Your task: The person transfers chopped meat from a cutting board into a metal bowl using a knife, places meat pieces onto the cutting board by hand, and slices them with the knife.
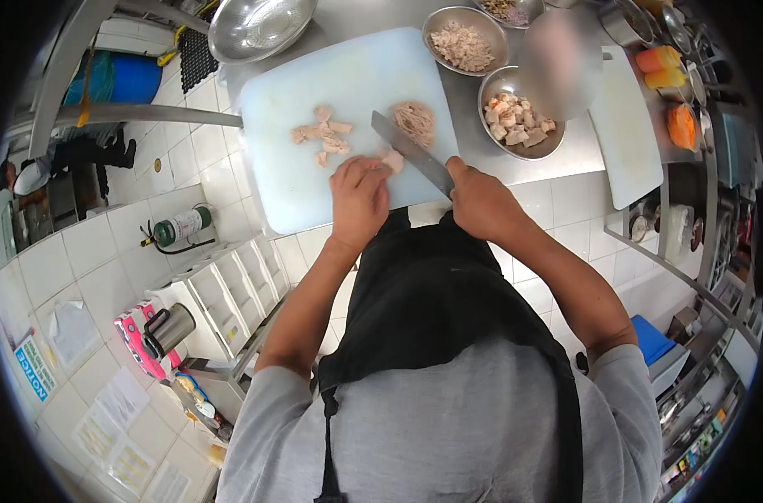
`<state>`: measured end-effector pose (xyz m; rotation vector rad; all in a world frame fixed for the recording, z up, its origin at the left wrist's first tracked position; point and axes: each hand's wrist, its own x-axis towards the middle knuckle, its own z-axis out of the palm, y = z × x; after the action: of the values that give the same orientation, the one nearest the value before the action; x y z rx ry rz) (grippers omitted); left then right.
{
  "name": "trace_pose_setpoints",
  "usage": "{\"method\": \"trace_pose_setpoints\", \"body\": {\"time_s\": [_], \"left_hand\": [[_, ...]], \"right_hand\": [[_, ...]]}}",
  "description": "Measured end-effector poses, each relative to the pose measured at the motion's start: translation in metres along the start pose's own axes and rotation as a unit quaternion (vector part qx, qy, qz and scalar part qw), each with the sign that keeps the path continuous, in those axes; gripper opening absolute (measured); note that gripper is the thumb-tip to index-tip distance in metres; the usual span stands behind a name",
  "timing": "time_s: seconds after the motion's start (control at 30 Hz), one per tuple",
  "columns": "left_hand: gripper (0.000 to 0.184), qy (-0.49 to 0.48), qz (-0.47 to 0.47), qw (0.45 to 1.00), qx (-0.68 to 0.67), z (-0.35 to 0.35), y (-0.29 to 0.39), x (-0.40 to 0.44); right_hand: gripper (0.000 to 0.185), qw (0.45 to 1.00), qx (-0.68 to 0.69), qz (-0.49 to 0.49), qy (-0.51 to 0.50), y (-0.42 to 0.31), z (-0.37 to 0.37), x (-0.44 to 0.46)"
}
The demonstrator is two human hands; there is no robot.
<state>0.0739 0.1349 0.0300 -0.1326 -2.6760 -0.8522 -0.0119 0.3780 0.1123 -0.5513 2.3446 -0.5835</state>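
A large knife (412, 154) is in my right hand (483, 201), its fingers wrapped around the handle at the board's near right. The blade slants up and left over the white cutting board (285, 189). My left hand (359, 199) has curled fingers pressed on a small piece of pale meat (391, 160) beside the blade. Behind the knife sits a pile of thinly sliced meat (413, 124). Several larger meat pieces (321, 134) lie loose on the board, to the left of the knife.
Past the board's right edge stand a steel bowl of shredded meat (465, 46) and another of meat chunks (524, 123). A large steel bowl (260, 27) sits at the back left. A second cutting board (624, 134) lies right. A person (75, 151) is far left.
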Motion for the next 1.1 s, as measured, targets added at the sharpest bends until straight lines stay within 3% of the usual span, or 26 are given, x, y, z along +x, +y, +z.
{"method": "trace_pose_setpoints", "body": {"time_s": [0.13, 0.23, 0.53, 0.93, 1.1], "left_hand": [[0.021, 0.022, -0.043, 0.999, -0.020, -0.007, 0.002, 0.003], [0.021, -0.037, -0.010, 0.999, 0.002, -0.004, -0.005, 0.024], [0.016, -0.128, -0.049, 0.989, 0.059, -0.008, -0.001, 0.040], [0.014, -0.085, -0.058, 0.995, 0.001, -0.005, -0.003, 0.036], [0.012, -0.054, -0.066, 0.996, -0.017, 0.000, -0.003, 0.029]], "right_hand": [[0.030, 1.000, -0.018, 0.008, -0.003, -0.003, 0.001, -0.003], [0.029, 0.997, -0.069, -0.029, 0.014, -0.010, -0.008, -0.007], [0.031, 0.994, -0.082, -0.062, 0.036, -0.023, 0.003, -0.010], [0.036, 0.991, -0.114, -0.072, -0.009, -0.040, -0.020, -0.002], [0.034, 0.995, -0.081, -0.056, 0.024, -0.032, 0.002, -0.005]]}}
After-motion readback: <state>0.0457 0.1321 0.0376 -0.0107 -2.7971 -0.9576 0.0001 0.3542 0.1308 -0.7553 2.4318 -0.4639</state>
